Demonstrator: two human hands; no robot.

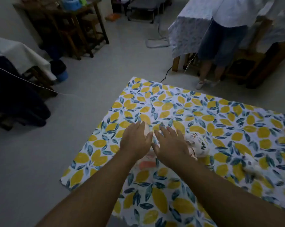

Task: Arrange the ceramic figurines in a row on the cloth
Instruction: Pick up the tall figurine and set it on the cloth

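Observation:
A lemon-print cloth [220, 112] lies on the floor. My left hand [135, 140] and my right hand [170, 145] are side by side over its left part, palms down, cupped around a pale figurine with an orange base [147, 163] that is mostly hidden beneath them. A white tip shows between the fingers. Just right of my right hand stands a white round figurine with dark and red marks [198, 143]. Farther right lies a blurred white figurine [251, 164].
Another person's legs [212, 66] stand beyond the cloth's far edge beside a cloth-covered table [187, 27]. A black cable [165, 74] runs to the cloth's far corner. Wooden furniture [64, 30] and a blue bucket [62, 76] are at the back left.

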